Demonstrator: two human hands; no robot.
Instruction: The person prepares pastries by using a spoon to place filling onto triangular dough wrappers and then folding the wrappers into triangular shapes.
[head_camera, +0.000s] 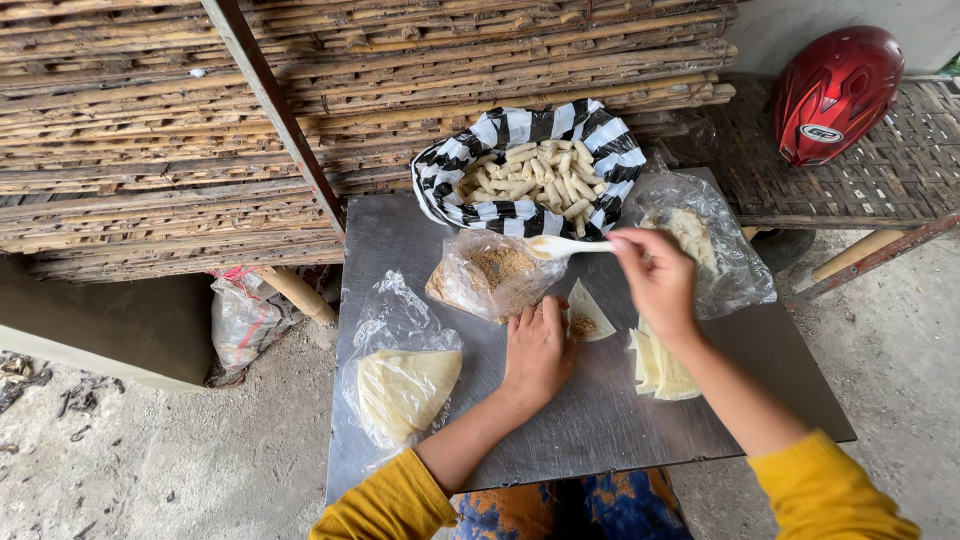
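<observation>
The left hand (537, 350) lies flat, fingers together, hiding part of the wrapper (588, 312); the right hand (657, 280) pinches a white spoon (562, 246), bare table (580, 420) nearer.

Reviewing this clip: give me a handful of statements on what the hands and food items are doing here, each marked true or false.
1. The right hand holds a white spoon. True.
2. The left hand grips the red helmet. False: it rests flat on the metal table, beside a wrapper piece with filling on it; the helmet lies apart on the woven bench.
3. The striped bag holds finished rolls. True.
4. The clear bag of brown crumbly filling is tied shut. False: it lies open.
5. Cut wrappers are stacked under the right forearm. True.
</observation>
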